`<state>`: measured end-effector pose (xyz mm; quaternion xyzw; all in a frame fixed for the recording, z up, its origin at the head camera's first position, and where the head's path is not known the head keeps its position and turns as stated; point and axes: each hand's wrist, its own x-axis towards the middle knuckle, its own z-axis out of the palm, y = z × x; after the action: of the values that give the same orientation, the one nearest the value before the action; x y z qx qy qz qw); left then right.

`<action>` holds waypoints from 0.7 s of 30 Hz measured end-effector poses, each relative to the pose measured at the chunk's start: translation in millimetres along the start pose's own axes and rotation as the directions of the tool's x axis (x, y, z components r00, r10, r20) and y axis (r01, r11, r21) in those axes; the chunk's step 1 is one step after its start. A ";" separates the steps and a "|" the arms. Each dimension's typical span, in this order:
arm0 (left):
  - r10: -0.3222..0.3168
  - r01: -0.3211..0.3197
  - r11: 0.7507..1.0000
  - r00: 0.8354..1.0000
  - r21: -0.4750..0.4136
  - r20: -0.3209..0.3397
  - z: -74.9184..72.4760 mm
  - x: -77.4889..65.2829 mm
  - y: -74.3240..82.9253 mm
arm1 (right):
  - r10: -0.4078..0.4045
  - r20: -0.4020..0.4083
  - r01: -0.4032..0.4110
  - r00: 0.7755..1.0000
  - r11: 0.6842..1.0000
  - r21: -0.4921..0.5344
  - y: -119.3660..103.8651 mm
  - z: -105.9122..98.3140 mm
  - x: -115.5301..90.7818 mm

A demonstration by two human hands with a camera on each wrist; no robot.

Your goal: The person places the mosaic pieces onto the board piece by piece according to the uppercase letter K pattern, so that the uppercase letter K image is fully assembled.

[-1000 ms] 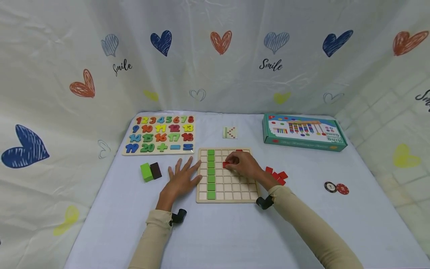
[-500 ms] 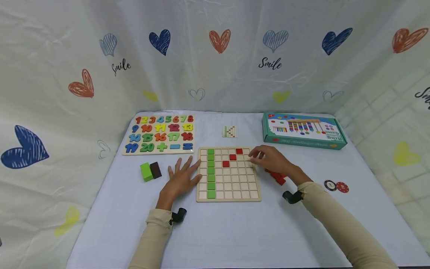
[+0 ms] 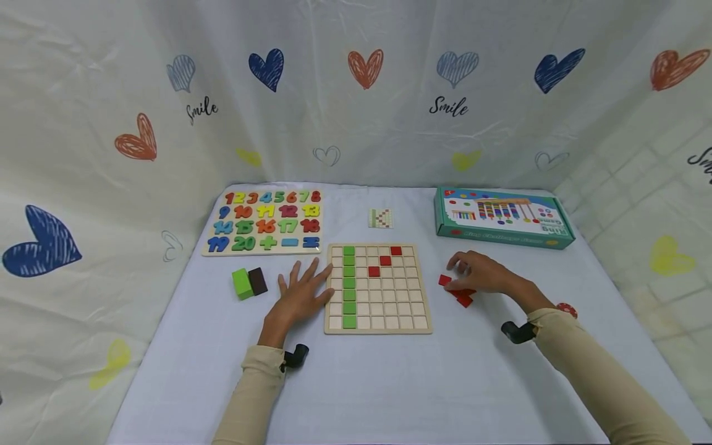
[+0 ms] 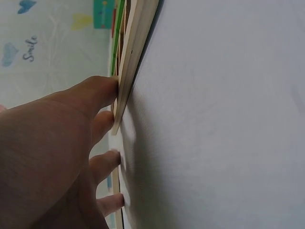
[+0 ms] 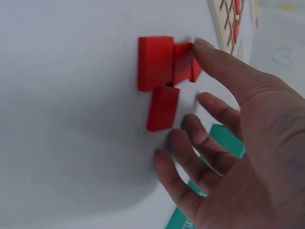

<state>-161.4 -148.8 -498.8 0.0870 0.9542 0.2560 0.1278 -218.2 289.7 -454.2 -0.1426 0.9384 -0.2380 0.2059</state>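
My left hand (image 3: 300,301) lies with fingers spread at the left edge of the wooden grid board (image 3: 395,330); in the left wrist view its thumb touches the board's side. A column of green tiles (image 3: 349,283) fills one line of the board, and three red tiles (image 3: 385,261) form a diagonal near its top. To the right of the board, my right hand (image 3: 479,273) hovers over several loose red tiles (image 5: 156,62). In the right wrist view its thumb tip is right at one tile, the other fingers are loosely bent, and nothing is held.
A number puzzle board (image 3: 267,250) stands at back left, with a green block (image 3: 242,284) and a dark block (image 3: 258,281) before it. A small pattern card (image 3: 381,218) lies behind the grid board. A teal game box (image 3: 503,219) sits at back right; a red chip (image 3: 567,309) shows behind the right sleeve.
My right hand has let go of a red tile on the board, completing three in a diagonal, and moved right to the loose red tiles. The left hand has stayed put.
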 end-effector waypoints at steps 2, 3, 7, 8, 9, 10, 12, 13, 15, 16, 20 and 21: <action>-0.001 0.001 1.000 1.000 -0.002 0.004 -0.2 -0.3 0.5 | -0.007 -0.020 0.008 1.000 1.000 0.006 1.4 4.3 2.1; -0.001 0.001 1.000 1.000 -0.001 0.005 -0.2 -0.3 0.6 | -0.009 -0.026 0.010 1.000 1.000 0.012 2.0 6.0 3.2; -0.004 0.004 1.000 1.000 -0.003 0.002 0.0 -0.4 1.1 | -0.013 -0.021 0.014 1.000 0.999 0.049 0.6 7.9 5.0; -0.005 0.005 1.000 1.000 -0.004 0.000 0.2 -0.4 1.4 | -0.005 -0.016 0.006 1.000 0.998 0.058 0.0 7.6 4.9; -0.005 0.005 1.000 1.000 -0.004 -0.002 0.5 -0.4 1.5 | 0.004 -0.011 -0.003 1.000 0.998 0.068 -0.8 7.1 4.7; -0.006 0.006 1.000 1.000 -0.004 -0.004 0.7 -0.3 1.7 | 0.012 -0.006 -0.011 1.000 0.997 0.075 -1.5 6.4 4.0; -0.006 0.006 1.000 1.000 -0.002 -0.003 1.1 0.0 1.8 | 0.037 0.002 -0.037 0.999 0.995 0.088 -2.4 5.5 2.7; -0.006 0.006 1.000 1.000 -0.001 -0.003 1.3 0.2 1.8 | 0.047 0.005 -0.047 0.999 0.994 0.095 -2.8 5.2 2.2; -0.006 0.006 1.000 1.000 0.000 -0.001 1.3 0.4 1.7 | 0.060 0.009 -0.061 0.998 0.993 0.105 -2.7 5.2 1.9; -0.006 0.006 1.000 1.000 0.001 -0.001 1.4 0.5 1.5 | 0.063 0.010 -0.064 0.998 0.992 0.108 -2.4 5.1 1.8; -0.008 0.008 1.000 1.000 -0.005 0.002 1.1 0.1 0.9 | 0.078 0.006 -0.078 0.997 0.989 0.125 -0.4 6.2 3.4; -0.009 0.009 1.000 1.000 -0.005 0.003 1.0 -0.2 0.8 | 0.081 0.006 -0.081 0.997 0.988 0.131 0.1 6.6 3.6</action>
<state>-160.8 -147.8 -499.2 0.0827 0.9537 0.2578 0.1307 -218.5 285.9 -460.7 -0.0905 0.9257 -0.2904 0.2247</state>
